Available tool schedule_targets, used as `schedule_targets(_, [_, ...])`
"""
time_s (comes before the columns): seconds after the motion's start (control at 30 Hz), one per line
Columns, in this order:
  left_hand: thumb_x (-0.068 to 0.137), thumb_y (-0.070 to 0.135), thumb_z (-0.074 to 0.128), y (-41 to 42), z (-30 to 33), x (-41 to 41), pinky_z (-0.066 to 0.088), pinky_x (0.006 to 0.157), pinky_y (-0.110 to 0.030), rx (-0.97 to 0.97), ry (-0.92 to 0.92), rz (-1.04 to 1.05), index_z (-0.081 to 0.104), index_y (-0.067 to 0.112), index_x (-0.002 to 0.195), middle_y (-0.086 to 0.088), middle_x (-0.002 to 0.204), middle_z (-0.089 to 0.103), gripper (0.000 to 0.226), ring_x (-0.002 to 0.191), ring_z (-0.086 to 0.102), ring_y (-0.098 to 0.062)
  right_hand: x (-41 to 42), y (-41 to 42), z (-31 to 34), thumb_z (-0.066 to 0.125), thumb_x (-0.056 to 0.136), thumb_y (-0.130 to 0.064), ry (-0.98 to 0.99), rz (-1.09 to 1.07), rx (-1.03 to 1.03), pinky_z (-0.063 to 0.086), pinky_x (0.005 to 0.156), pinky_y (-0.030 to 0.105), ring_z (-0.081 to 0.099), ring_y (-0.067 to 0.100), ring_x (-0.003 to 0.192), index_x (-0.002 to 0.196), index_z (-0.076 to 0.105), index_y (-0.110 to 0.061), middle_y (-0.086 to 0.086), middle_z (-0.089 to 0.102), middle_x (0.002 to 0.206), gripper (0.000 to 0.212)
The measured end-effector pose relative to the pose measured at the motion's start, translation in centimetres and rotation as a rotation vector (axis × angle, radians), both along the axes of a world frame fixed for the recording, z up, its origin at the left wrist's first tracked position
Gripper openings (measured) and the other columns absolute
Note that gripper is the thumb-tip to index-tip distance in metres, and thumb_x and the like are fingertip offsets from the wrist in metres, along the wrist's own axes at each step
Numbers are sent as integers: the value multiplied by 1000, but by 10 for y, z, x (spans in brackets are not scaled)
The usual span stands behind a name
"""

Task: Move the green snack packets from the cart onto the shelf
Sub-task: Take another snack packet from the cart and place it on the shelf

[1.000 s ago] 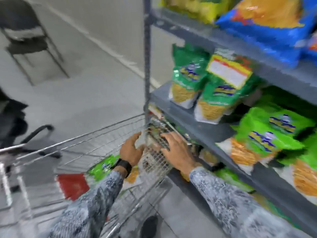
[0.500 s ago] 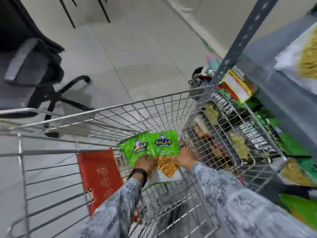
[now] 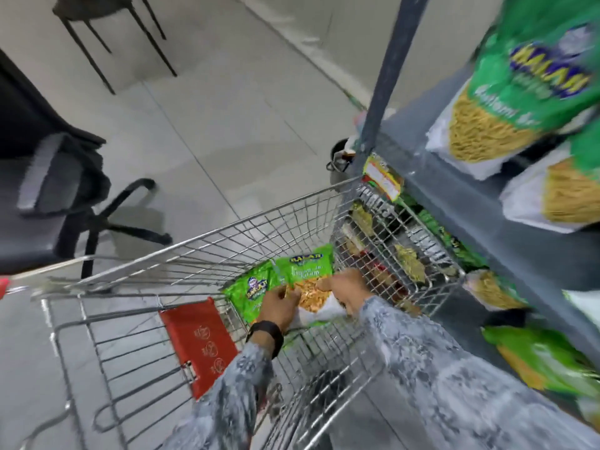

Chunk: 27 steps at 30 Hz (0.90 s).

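Two green packets lie side by side in the cart (image 3: 324,203), near its front right corner: the left packet (image 3: 250,292) and the right packet (image 3: 306,267). Both hands are down in the basket on them. The left hand (image 3: 279,303) is curled over the lower edge of the left packet, and the right hand (image 3: 349,292) is closed over the lower right part of the right packet; whether either has a firm pinch or merely rests there cannot be told.

The packets look light, air-puffed and soft, with glossy film that is likely slippery. The contents look brittle, so a hard squeeze across the middle would probably crush them. The safer hold is likely at the flat sealed ends or along a side edge, with fingers spread and little pressure.

The wire walls rise on all sides, so the packets must come up over the rim before going right. The shelf (image 3: 480,203) stands just beside the cart, its post (image 3: 386,79) near the front corner. The shelf level above already carries green packets at the edge, and the lower level does too, so open room looks tight. The floor on the left is open apart from a chair (image 3: 48,196).
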<state>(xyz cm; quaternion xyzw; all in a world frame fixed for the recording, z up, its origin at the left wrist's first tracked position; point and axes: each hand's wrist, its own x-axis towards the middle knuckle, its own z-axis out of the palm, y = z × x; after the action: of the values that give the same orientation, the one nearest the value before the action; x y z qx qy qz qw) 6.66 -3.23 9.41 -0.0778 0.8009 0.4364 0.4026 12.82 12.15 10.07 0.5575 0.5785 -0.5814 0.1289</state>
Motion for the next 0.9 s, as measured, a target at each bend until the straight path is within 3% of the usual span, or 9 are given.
schedule_targets(0.07, [90, 11, 68, 14, 48, 8, 44, 83, -28, 118, 49, -9, 65, -8, 116, -19, 107, 69, 33, 95, 57, -17, 19, 12, 49, 86, 71, -6, 123, -39, 75, 49, 61, 26, 65, 8, 59, 79, 75, -5, -1, 76, 69, 13])
schedule_targets(0.13, [88, 3, 69, 28, 92, 22, 50, 80, -26, 247, 70, -15, 65, -2, 113, -13, 103, 70, 26, 92, 59, -19, 44, 21, 94, 83, 73, 3, 256, -60, 166, 42, 55, 23, 56, -6, 48, 62, 68, -18, -15, 66, 51, 28])
schedule_targets(0.27, [84, -6, 69, 58, 174, 82, 53, 60, -9, 464, 108, -124, 62, 1, 113, -2, 98, 68, 31, 81, 63, -10, 139, 32, 174, 81, 74, 6, 442, -219, 315, 46, 56, 8, 58, -13, 53, 76, 72, -17, -21, 70, 56, 25])
schedule_targets(0.37, [82, -21, 59, 86, 214, 152, 55, 63, -16, 608, 133, -325, 57, -13, 116, -16, 102, 67, 35, 85, 61, -20, 238, 31, 213, 81, 78, 1, 515, -413, 335, 51, 65, 28, 63, 13, 68, 90, 72, -5, 5, 75, 78, 16])
schedule_targets(0.43, [83, -22, 58, 101, 228, 201, 55, 70, -23, 669, 121, -448, 57, -13, 114, -18, 105, 66, 33, 90, 60, -22, 301, 30, 233, 81, 79, -2, 504, -509, 338, 43, 48, 26, 54, 15, 54, 91, 68, 1, 13, 67, 72, 18])
schedule_targets(0.53, [85, -18, 60, 130, 240, 288, 52, 80, -34, 750, 90, -654, 62, 0, 105, -15, 101, 69, 28, 89, 62, -20, 405, 33, 254, 80, 78, 2, 463, -678, 360, 35, 34, 18, 49, 5, 38, 87, 68, -5, 2, 63, 62, 17])
schedule_targets(0.63, [86, -15, 62, 166, 247, 370, 52, 80, -30, 780, 97, -823, 65, 9, 97, -12, 96, 71, 27, 87, 63, -17, 492, 44, 267, 80, 75, 5, 420, -802, 433, 43, 44, 24, 58, 15, 55, 86, 65, -6, 7, 66, 70, 22])
schedule_targets(0.77, [82, -20, 60, 234, 244, 444, 46, 82, -38, 797, 137, -893, 63, 4, 91, -10, 87, 69, 26, 86, 59, -20, 558, 84, 269, 80, 70, 11, 393, -899, 522, 58, 70, 56, 66, 29, 76, 85, 66, -12, 18, 71, 87, 31])
schedule_targets(0.9, [80, -23, 60, 297, 236, 472, 47, 88, -44, 743, 219, -837, 58, 22, 75, -10, 83, 65, 45, 90, 56, -23, 579, 136, 246, 79, 72, 13, 404, -917, 584, 55, 90, 65, 72, 44, 96, 97, 65, 2, 29, 74, 108, 30])
